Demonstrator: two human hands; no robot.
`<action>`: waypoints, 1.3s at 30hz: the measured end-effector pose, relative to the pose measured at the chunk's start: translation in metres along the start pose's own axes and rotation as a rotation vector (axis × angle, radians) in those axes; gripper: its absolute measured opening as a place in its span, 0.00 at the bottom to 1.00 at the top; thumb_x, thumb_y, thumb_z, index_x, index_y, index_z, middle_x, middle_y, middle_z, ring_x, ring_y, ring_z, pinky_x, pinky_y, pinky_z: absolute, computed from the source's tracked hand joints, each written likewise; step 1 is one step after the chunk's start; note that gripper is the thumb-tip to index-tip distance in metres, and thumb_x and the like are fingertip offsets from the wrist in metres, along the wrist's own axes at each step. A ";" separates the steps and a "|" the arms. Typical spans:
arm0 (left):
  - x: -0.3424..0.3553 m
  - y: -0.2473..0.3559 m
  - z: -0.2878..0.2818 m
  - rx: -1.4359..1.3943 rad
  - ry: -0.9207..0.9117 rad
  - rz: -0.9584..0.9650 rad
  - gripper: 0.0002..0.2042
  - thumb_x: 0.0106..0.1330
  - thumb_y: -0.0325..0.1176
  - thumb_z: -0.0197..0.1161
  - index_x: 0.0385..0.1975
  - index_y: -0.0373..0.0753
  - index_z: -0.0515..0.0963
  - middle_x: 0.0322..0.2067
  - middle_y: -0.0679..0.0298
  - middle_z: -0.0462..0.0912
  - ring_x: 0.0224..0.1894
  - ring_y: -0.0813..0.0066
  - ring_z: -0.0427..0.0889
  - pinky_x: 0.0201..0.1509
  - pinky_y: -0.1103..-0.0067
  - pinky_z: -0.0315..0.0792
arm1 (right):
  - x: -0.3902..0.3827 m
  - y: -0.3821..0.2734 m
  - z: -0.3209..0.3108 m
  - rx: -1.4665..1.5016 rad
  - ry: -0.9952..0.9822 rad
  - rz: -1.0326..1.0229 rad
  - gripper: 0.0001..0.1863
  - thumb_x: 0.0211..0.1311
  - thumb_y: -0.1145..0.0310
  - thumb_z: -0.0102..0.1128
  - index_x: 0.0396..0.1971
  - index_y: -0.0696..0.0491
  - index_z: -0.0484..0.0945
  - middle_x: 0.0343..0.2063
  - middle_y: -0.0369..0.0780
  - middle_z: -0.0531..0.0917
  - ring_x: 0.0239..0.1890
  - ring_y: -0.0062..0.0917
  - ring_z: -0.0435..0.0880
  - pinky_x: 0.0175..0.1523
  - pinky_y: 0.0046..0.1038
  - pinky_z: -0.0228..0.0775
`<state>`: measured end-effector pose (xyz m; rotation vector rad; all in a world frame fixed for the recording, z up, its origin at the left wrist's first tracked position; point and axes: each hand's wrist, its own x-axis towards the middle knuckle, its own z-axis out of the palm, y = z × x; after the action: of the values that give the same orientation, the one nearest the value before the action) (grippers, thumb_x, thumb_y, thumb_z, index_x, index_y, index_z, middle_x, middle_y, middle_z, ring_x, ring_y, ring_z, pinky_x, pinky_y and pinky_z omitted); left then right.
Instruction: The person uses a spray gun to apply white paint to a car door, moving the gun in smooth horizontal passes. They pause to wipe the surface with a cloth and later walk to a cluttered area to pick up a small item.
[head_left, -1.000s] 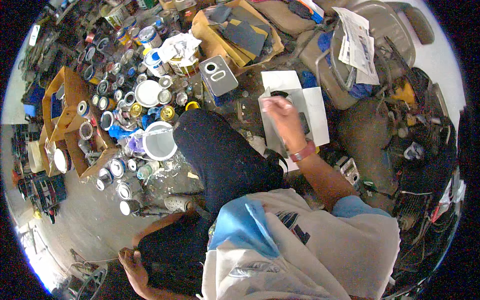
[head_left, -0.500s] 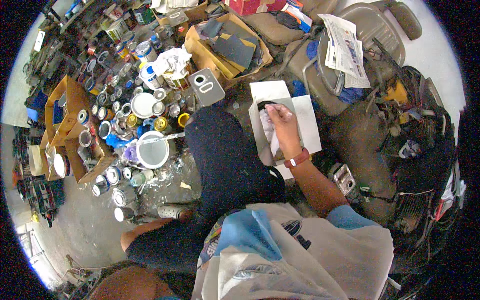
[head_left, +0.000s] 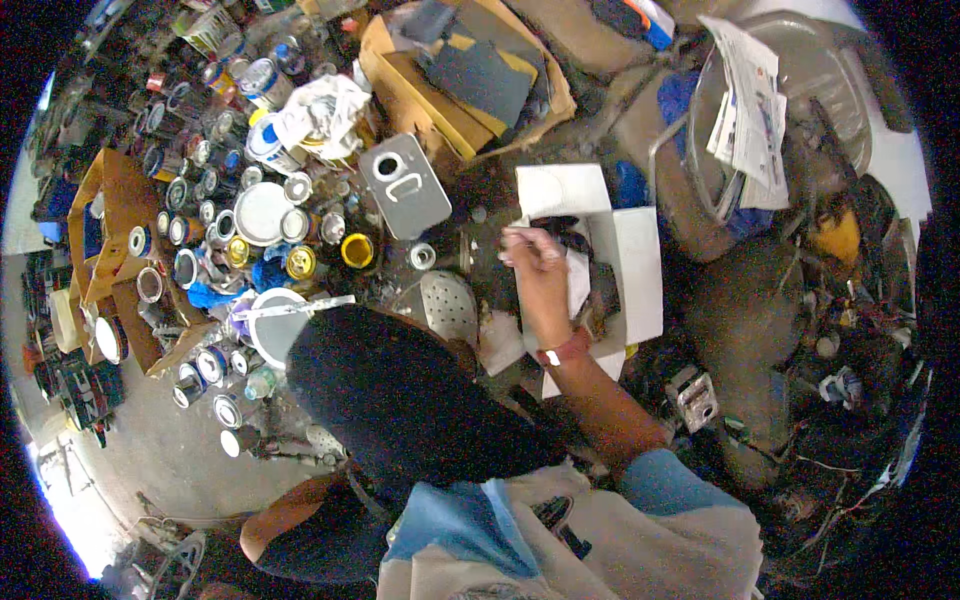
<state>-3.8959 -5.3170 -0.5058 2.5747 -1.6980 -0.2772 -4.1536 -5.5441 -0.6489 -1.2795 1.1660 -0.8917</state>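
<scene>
My right hand (head_left: 538,270) is at the left side of an open white cardboard box (head_left: 637,275), its arm reaching up from the lower right. The fingers are bent and pressed together at the box's edge. Whatever is between them, if anything, is hidden. Inside the box, beside the hand, shows a white sheet or cloth (head_left: 578,282) with dark items around it. My left hand is out of view.
Paint cans (head_left: 230,405) crowd the floor at the left. A carton of sandpaper sheets (head_left: 390,85) and a grey metal can (head_left: 405,187) stand beyond my leg (head_left: 400,400). Newspapers (head_left: 750,120) lie on a chair at the far right. A metal part (head_left: 692,398) lies right of my arm.
My right hand has moved from inside the box to its left edge. My knee has swung left and nearer, uncovering a perforated shoe beside the box. The view has shifted.
</scene>
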 end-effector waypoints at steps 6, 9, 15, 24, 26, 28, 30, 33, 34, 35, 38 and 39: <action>-0.094 -0.048 -0.083 0.071 0.115 -0.159 0.30 0.76 0.56 0.62 0.63 0.34 0.77 0.64 0.47 0.78 0.72 0.43 0.70 0.78 0.48 0.59 | -0.008 0.127 0.098 -0.514 -0.026 -0.344 0.29 0.61 0.59 0.80 0.59 0.54 0.79 0.43 0.45 0.87 0.45 0.38 0.89 0.53 0.40 0.82; -0.145 -0.060 -0.113 0.114 0.202 -0.263 0.30 0.76 0.56 0.61 0.63 0.34 0.77 0.65 0.47 0.78 0.72 0.43 0.69 0.78 0.48 0.59 | -0.002 0.154 0.131 -0.781 -0.025 -0.368 0.40 0.53 0.53 0.83 0.64 0.52 0.75 0.50 0.48 0.85 0.52 0.45 0.86 0.58 0.48 0.80; -0.225 -0.053 -0.123 0.264 0.394 -0.482 0.31 0.76 0.57 0.61 0.64 0.34 0.77 0.65 0.47 0.77 0.72 0.42 0.69 0.78 0.47 0.58 | 0.021 0.137 0.113 -0.736 0.054 -0.017 0.36 0.51 0.61 0.81 0.59 0.54 0.75 0.55 0.52 0.82 0.57 0.50 0.83 0.61 0.48 0.77; -0.179 -0.088 -0.044 0.011 0.027 -0.172 0.21 0.70 0.52 0.68 0.49 0.39 0.85 0.55 0.54 0.84 0.65 0.46 0.78 0.76 0.46 0.61 | 0.150 0.151 0.075 -1.008 0.057 -0.241 0.35 0.55 0.71 0.74 0.65 0.54 0.73 0.53 0.53 0.86 0.54 0.54 0.86 0.58 0.49 0.79; -0.162 -0.104 -0.049 -0.126 0.045 -0.153 0.19 0.65 0.48 0.72 0.47 0.41 0.86 0.52 0.57 0.86 0.61 0.48 0.81 0.75 0.47 0.63 | 0.183 0.159 0.066 -1.051 -0.110 -0.159 0.40 0.52 0.67 0.79 0.66 0.54 0.71 0.55 0.54 0.85 0.56 0.56 0.84 0.58 0.50 0.79; -0.143 -0.118 -0.051 -0.246 -0.057 -0.100 0.19 0.62 0.46 0.74 0.46 0.41 0.86 0.51 0.57 0.86 0.59 0.48 0.82 0.74 0.47 0.64 | 0.189 0.158 0.059 -1.148 -0.183 -0.184 0.45 0.49 0.64 0.82 0.68 0.55 0.68 0.57 0.56 0.83 0.58 0.57 0.83 0.60 0.50 0.79; -0.133 -0.127 -0.060 -0.317 -0.091 -0.064 0.17 0.61 0.44 0.74 0.45 0.41 0.85 0.49 0.56 0.87 0.55 0.46 0.83 0.72 0.47 0.65 | 0.183 0.139 0.059 -1.208 -0.234 0.075 0.49 0.49 0.64 0.83 0.71 0.55 0.64 0.60 0.58 0.80 0.61 0.59 0.81 0.63 0.49 0.78; -0.124 -0.128 -0.071 -0.399 -0.067 -0.068 0.18 0.62 0.45 0.74 0.46 0.41 0.85 0.50 0.54 0.87 0.57 0.44 0.82 0.73 0.46 0.64 | 0.153 0.070 0.066 -1.230 -0.177 0.129 0.51 0.53 0.63 0.81 0.75 0.55 0.60 0.62 0.60 0.78 0.63 0.59 0.80 0.66 0.49 0.78; -0.125 -0.129 -0.076 -0.410 -0.238 -0.097 0.20 0.63 0.47 0.73 0.48 0.41 0.85 0.51 0.53 0.86 0.60 0.44 0.80 0.75 0.46 0.63 | 0.142 0.037 0.066 -1.203 -0.215 0.115 0.51 0.55 0.61 0.80 0.76 0.54 0.59 0.62 0.60 0.78 0.64 0.58 0.79 0.66 0.49 0.77; -0.127 -0.128 -0.081 -0.401 -0.283 -0.102 0.21 0.63 0.49 0.72 0.49 0.40 0.85 0.52 0.53 0.86 0.61 0.44 0.80 0.76 0.46 0.62 | 0.130 0.002 0.066 -1.195 -0.257 0.133 0.51 0.57 0.60 0.79 0.77 0.54 0.59 0.63 0.60 0.78 0.64 0.57 0.79 0.67 0.49 0.77; -0.130 -0.115 -0.092 -0.327 -0.368 -0.068 0.25 0.65 0.52 0.68 0.55 0.41 0.84 0.56 0.54 0.84 0.63 0.45 0.78 0.78 0.46 0.59 | 0.108 -0.101 0.061 -1.224 -0.342 0.029 0.48 0.63 0.57 0.77 0.78 0.52 0.61 0.65 0.55 0.78 0.63 0.51 0.82 0.66 0.46 0.77; -0.124 -0.106 -0.092 -0.300 -0.373 -0.025 0.26 0.67 0.53 0.66 0.57 0.41 0.83 0.57 0.54 0.83 0.64 0.46 0.77 0.79 0.46 0.58 | 0.106 -0.131 0.058 -1.219 -0.336 -0.037 0.46 0.63 0.57 0.76 0.77 0.52 0.63 0.65 0.54 0.78 0.61 0.49 0.84 0.66 0.46 0.77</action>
<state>-3.8310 -5.1669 -0.4145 2.4297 -1.5700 -0.9857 -4.0593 -5.6489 -0.5399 -2.2920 1.4343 0.1442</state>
